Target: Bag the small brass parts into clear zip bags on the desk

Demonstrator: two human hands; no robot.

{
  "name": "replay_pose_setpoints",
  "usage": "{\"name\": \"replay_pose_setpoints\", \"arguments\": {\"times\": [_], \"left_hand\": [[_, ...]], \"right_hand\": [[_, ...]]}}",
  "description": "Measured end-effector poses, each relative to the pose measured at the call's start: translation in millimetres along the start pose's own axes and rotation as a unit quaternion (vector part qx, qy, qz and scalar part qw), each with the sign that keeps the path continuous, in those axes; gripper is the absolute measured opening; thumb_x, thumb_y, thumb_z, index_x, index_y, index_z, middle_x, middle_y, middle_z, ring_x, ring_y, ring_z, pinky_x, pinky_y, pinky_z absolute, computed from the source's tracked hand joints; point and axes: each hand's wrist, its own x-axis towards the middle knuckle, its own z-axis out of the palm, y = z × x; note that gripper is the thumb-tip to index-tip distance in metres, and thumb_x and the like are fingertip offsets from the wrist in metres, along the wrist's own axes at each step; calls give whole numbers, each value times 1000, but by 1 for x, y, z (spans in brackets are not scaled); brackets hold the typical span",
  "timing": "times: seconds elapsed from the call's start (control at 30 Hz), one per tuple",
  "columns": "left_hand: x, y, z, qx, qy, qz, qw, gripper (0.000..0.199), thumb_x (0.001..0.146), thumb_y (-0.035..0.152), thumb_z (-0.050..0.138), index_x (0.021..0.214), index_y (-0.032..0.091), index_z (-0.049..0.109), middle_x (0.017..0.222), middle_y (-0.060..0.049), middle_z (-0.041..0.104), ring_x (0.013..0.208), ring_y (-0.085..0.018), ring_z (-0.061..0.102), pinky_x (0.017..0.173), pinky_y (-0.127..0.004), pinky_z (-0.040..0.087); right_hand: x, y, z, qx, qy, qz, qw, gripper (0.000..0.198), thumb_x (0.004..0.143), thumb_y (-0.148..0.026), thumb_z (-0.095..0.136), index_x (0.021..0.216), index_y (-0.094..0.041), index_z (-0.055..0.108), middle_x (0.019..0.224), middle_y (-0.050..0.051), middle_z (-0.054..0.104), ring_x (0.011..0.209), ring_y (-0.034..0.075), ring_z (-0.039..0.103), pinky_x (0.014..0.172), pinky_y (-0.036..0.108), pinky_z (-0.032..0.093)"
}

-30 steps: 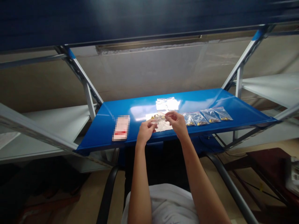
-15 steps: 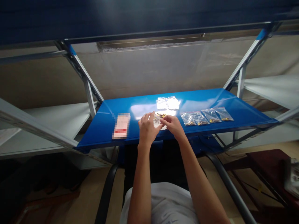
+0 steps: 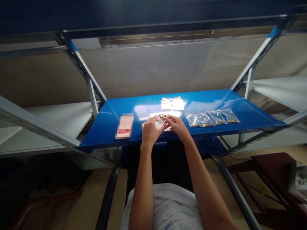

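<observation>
My left hand (image 3: pixel 150 130) is closed around a small clear zip bag (image 3: pixel 159 124), its thumb and fingers on the bag's sides. At the bag's right edge, my right hand (image 3: pixel 176 126) has its fingers pinched against the plastic; whether a small piece is also between them is too small to tell. Just beyond my fingertips lies a little pile of dark and yellow pieces (image 3: pixel 163 116) on a white sheet (image 3: pixel 177 113). To the right of my hands, a row of several filled zip bags (image 3: pixel 207 119) lies flat, with yellow and brown pieces at their lower ends.
Behind the pile is a stack of flat clear bags (image 3: pixel 172 103), bright with glare. A pinkish blurred-out flat item (image 3: pixel 124 126) rests on the left of the blue tabletop (image 3: pixel 141 102). Metal shelf posts (image 3: pixel 90 76) flank both sides, and a dark blue shelf (image 3: pixel 153 19) hangs overhead.
My right fingertips have shifted slightly forward at the bag's edge, toward the pile. The bag in my left hand has tilted a little. The view has shifted slightly.
</observation>
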Motion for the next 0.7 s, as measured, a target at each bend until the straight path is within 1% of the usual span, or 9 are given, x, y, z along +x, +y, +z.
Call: {"name": "replay_pose_setpoints", "arguments": {"times": [0.07, 0.13, 0.2, 0.3, 0.47, 0.63, 0.7], "left_hand": [[-1, -2, 0, 8, -2, -16, 1000, 52, 91, 41, 78, 137, 20, 66, 125, -15, 75, 112, -32, 70, 101, -42, 49], [-1, -4, 0, 20, -13, -30, 999, 54, 90, 41, 79, 138, 20, 66, 127, -15, 73, 115, -33, 69, 102, -42, 48], [-2, -6, 0, 37, -26, -38, 998, 55, 90, 43, 78, 138, 19, 66, 127, -16, 71, 118, -34, 67, 103, -43, 48], [-2, -8, -2, 53, -38, -41, 997, 54, 91, 44, 77, 138, 19, 67, 125, -16, 70, 119, -35, 66, 102, -44, 47], [-2, -15, -6, 40, -53, -28, 997, 44, 91, 41, 76, 130, 20, 70, 122, -14, 72, 118, -33, 67, 101, -41, 48], [-2, -20, -5, 40, -56, -14, 998, 46, 90, 39, 78, 131, 20, 69, 126, -15, 73, 119, -33, 66, 101, -41, 48], [-2, -21, -5, 44, -57, -10, 997, 48, 89, 39, 78, 133, 19, 69, 126, -15, 73, 119, -34, 66, 101, -43, 48]], "right_hand": [[5, 2, 2, -42, 42, -9, 998, 32, 89, -49, 64, 95, -20, 75, 82, 5, 76, 69, 20, 72, 56, 27, 48], [10, 6, 7, -130, 77, -23, 988, 20, 87, -37, 64, 87, -19, 75, 80, 5, 76, 70, 20, 71, 67, 30, 52], [16, 10, 12, -226, 100, -35, 968, 13, 85, -26, 64, 80, -19, 74, 80, 6, 76, 78, 23, 72, 78, 33, 52], [21, 15, 21, -316, 118, -41, 941, 12, 84, -21, 64, 78, -19, 75, 84, 9, 77, 87, 26, 71, 83, 35, 51], [20, 16, 32, -366, 124, -18, 922, 9, 86, -22, 68, 87, -19, 76, 94, 14, 76, 93, 29, 69, 83, 36, 51], [15, 11, 35, -393, 134, -8, 910, 19, 91, -15, 59, 90, -21, 77, 96, 15, 76, 93, 30, 70, 80, 37, 52], [13, 9, 32, -391, 135, -10, 910, 19, 92, -15, 59, 92, -21, 77, 97, 15, 77, 94, 30, 71, 81, 37, 52]]}}
